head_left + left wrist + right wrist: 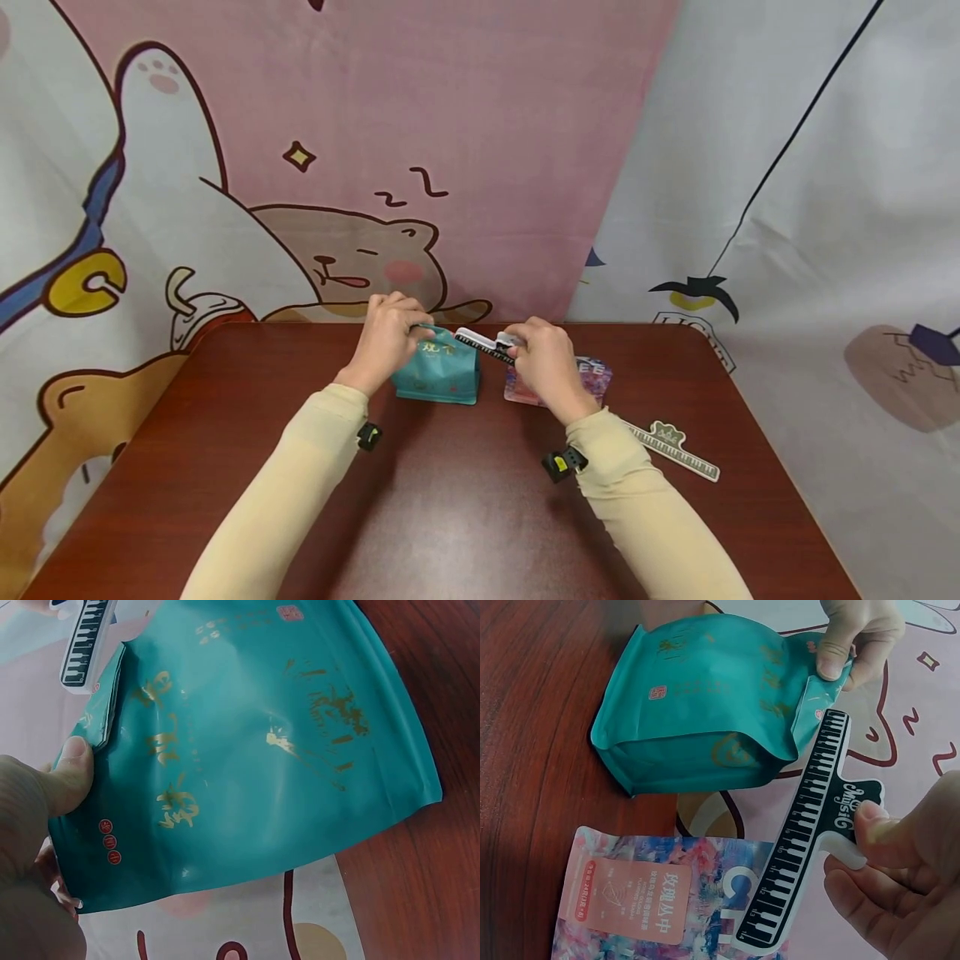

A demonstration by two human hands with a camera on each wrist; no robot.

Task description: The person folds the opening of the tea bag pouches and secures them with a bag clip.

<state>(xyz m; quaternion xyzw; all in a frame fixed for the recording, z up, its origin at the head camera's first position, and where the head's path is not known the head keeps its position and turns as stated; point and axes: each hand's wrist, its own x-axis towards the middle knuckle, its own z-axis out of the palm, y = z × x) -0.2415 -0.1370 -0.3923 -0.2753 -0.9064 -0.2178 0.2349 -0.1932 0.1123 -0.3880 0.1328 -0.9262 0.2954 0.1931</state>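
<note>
A teal pouch [437, 371] with gold lettering stands on the table, its top edge folded over. My left hand [392, 337] pinches that folded top at one corner, thumb on the near side, as the left wrist view shows. In my right hand [550, 364] is a long clip [799, 832] with a piano-key print and a black "Music" tab, pinched at the tab between thumb and fingers. One end of the clip is close to the pouch's fold; whether they touch I cannot tell. Behind the right hand a pink and purple pouch [652, 896] is partly hidden.
A second piano-key clip [675, 450], cream with a greenish tab, lies on the table right of my right forearm, which covers one end of it. The brown table [450, 517] ends at a cartoon-printed cloth [525, 167] behind the pouches.
</note>
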